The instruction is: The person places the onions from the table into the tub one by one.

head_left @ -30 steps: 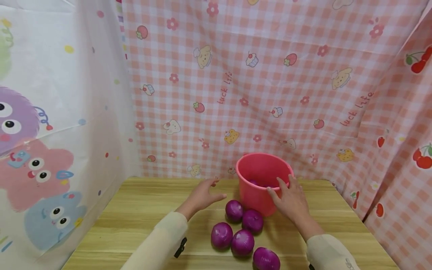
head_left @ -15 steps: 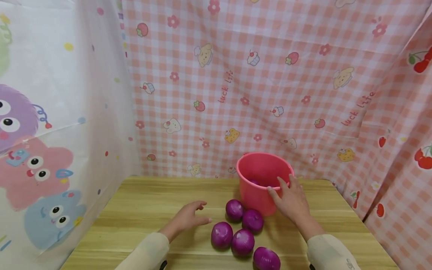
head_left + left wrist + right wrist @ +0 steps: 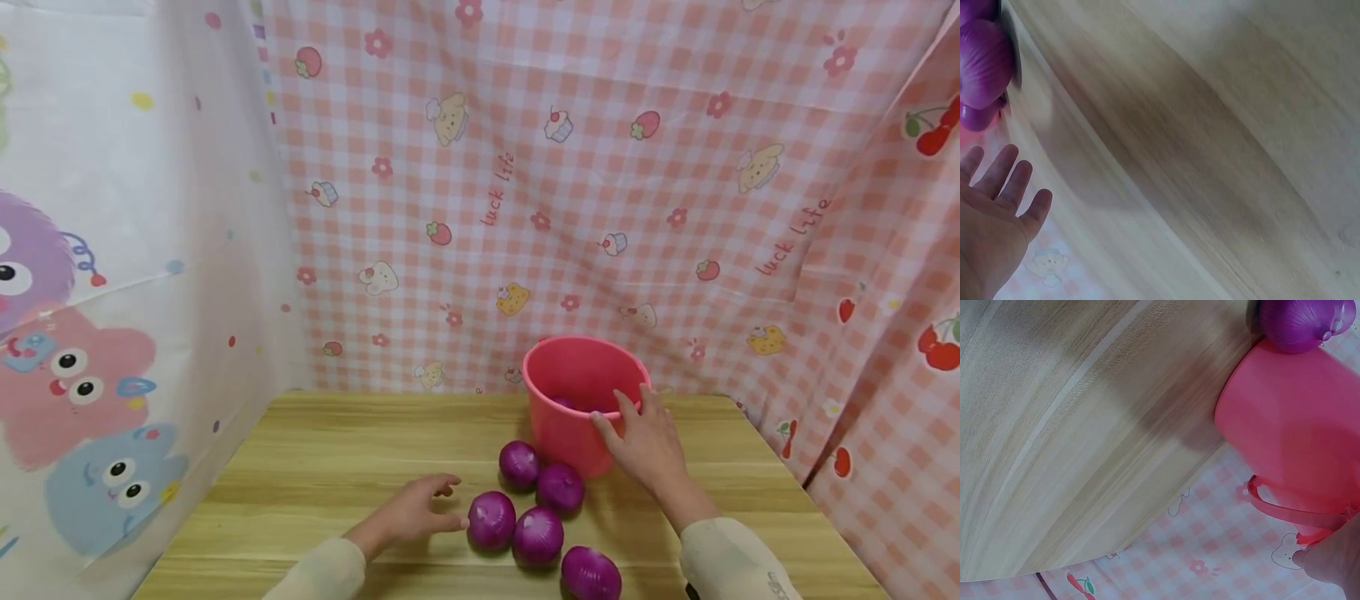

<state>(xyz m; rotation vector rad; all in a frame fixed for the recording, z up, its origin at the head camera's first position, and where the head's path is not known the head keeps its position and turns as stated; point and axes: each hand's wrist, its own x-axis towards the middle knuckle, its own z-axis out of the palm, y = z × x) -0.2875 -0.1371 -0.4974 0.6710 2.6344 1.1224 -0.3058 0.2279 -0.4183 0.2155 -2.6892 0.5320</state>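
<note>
Noted on the wooden table [image 3: 337, 450]: five purple onions [image 3: 538, 535] in a loose group, just in front of a pink bucket [image 3: 573, 446]. Visible low inside the bucket: purple shapes [image 3: 562, 402], probably more onions; count not readable. Left hand [image 3: 411, 512]: beside the leftmost onion [image 3: 491, 521], fingers relaxed and parted, thumb toward its left side — contact or slight gap, cannot tell; nothing held. Right hand [image 3: 651, 442]: at the bucket's rim on the near right, thumb and fingers across the edge, holding the bucket, upright on the table. In the right wrist view, also: the handle [image 3: 1297, 515], near the right hand. Step in hand, by judgement: pick-up of an onion for loading, with five outside. Called for next, probably: thumb and fingers round the leftmost onion, then a lift clear of its neighbours — and over the rim. Possible trouble: rolling, given such round shapes.
</note>
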